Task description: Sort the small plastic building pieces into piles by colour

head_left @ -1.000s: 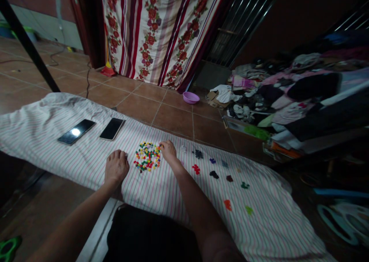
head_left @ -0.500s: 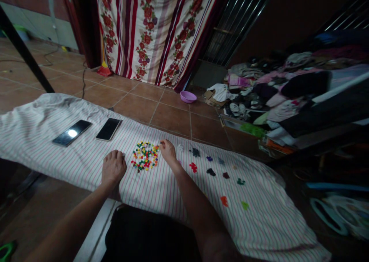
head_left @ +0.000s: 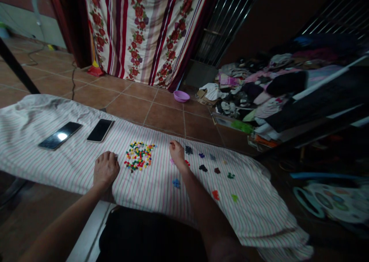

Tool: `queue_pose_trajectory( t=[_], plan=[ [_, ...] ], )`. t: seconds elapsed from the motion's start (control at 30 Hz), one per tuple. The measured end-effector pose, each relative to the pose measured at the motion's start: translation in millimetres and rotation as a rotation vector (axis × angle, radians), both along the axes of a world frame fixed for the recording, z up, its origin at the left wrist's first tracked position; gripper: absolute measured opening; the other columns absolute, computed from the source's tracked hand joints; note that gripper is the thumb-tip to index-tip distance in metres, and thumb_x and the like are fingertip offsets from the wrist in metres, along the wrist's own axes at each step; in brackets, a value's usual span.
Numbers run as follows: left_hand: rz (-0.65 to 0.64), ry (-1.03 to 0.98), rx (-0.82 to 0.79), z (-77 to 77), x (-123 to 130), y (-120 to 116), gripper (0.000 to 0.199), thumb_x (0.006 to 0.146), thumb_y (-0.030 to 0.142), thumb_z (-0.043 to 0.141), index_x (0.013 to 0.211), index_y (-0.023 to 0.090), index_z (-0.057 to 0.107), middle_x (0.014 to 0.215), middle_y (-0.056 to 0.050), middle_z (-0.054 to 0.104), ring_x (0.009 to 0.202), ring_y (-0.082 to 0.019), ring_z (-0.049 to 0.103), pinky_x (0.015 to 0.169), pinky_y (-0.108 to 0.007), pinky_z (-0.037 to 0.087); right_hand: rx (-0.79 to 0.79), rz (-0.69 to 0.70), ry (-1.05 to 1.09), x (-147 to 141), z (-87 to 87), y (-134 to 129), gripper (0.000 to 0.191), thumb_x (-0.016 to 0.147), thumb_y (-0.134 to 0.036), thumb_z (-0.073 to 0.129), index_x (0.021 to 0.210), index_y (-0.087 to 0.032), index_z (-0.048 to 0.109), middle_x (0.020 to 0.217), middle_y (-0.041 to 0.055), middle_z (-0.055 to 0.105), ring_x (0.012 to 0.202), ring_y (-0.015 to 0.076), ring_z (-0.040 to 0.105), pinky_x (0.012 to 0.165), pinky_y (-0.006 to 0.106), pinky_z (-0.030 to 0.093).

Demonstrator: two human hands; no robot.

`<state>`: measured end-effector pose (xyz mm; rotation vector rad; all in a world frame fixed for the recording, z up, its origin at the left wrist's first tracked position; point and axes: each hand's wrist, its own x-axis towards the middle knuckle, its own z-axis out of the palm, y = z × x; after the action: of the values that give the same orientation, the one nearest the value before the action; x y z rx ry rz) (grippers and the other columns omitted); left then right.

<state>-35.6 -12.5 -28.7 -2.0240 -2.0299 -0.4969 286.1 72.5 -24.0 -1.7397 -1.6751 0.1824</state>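
Note:
My right hand [head_left: 177, 153] is closed in a pinch above the striped cloth, beside the sorted clusters; whatever its fingertips hold is too small to make out. It partly hides a red cluster [head_left: 187, 163] and a pink one [head_left: 172, 161]. To its left lies a round pile of small multicoloured pieces [head_left: 139, 156]. My left hand [head_left: 106, 168] rests on the cloth left of that pile, fingers curled, with a tiny greyish spot by the fingertips. Single-colour clusters spread to the right, among them blue [head_left: 176, 183], black [head_left: 203, 168], dark green [head_left: 231, 175] and orange [head_left: 215, 194].
Two phones [head_left: 100, 130] lie on the striped cloth [head_left: 144, 192], left of the pile. Beyond the surface's far edge are a tiled floor, a purple basin [head_left: 181, 96] and a floral curtain [head_left: 138, 35]. Heaped clothes [head_left: 259, 89] fill the right side.
My right hand has moved right, from the pile's edge to the sorted clusters, uncovering the blue cluster. My left hand stays beside the pile. The whole view has shifted slightly.

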Motion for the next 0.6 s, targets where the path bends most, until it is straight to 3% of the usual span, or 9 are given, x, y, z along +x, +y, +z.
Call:
queue_pose_trajectory(
  t=[0.43, 0.6],
  plan=[
    [-0.002, -0.039, -0.041, 4.2, 0.2, -0.5, 0.028, 0.09, 0.028, 0.035, 0.099, 0.014, 0.058, 0.099, -0.014, 0.059, 0.094, -0.027, 0.051, 0.08, -0.039, 0.036, -0.063, -0.282, 0.01, 74.1, 0.7, -19.9, 0.021, 0.078, -0.021, 0.05, 0.094, -0.019, 0.065, 0.086, 0.0055, 0.071, 0.078, 0.0179, 0.064, 0.074, 0.028, 0.047],
    [0.008, -0.014, -0.03, 5.0, 1.7, -0.5, 0.027, 0.09, 0.028, 0.035, 0.096, 0.015, 0.057, 0.099, -0.013, 0.06, 0.093, -0.026, 0.052, 0.08, -0.038, 0.036, -0.096, -0.291, -0.036, 93.9, -1.4, -31.1, 0.02, 0.077, -0.022, 0.05, 0.088, -0.02, 0.067, 0.083, 0.004, 0.069, 0.076, 0.017, 0.062, 0.074, 0.028, 0.046]
  ],
)
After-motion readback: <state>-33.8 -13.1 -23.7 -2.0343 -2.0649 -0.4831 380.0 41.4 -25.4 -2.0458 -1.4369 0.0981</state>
